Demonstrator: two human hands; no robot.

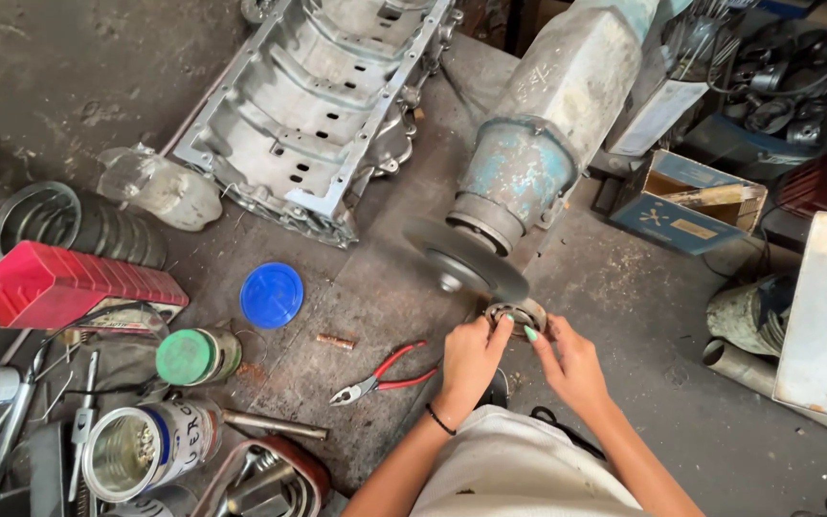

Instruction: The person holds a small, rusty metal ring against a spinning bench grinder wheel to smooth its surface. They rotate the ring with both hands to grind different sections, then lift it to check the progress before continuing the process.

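Holding a small round metal part [517, 316] between them, both hands are working just below the grinding disc [466, 260] of the big blue-grey machine [538, 144]. The left hand [471, 359] is curling its fingers and thumb around the part's near-left edge, closed onto it. The right hand [571, 364] is pinching the part's right edge with fingertips, the rest of that hand staying loosely open. The part is ring-shaped, lying with its flat face turned up toward the camera, so its axis is pointing roughly upward; it shows no clear long side. It is sitting just under the lower right rim of the disc; whether it is touching the disc cannot be told.

The machine's long body is running from the upper right down toward the disc, which is facing down and left. Left of the disc, red-handled pliers [380, 381] are lying on the concrete floor [375, 297], jaws pointing left. Further left of the disc, a blue round lid [272, 295] is lying flat, and a green-capped can [197, 356] is resting on its side beyond it. An aluminium engine casting [308, 115] is lying up and left of the disc. A red plastic case [74, 287] is sitting far left, and a blue cardboard box [691, 201] is standing right of the machine.
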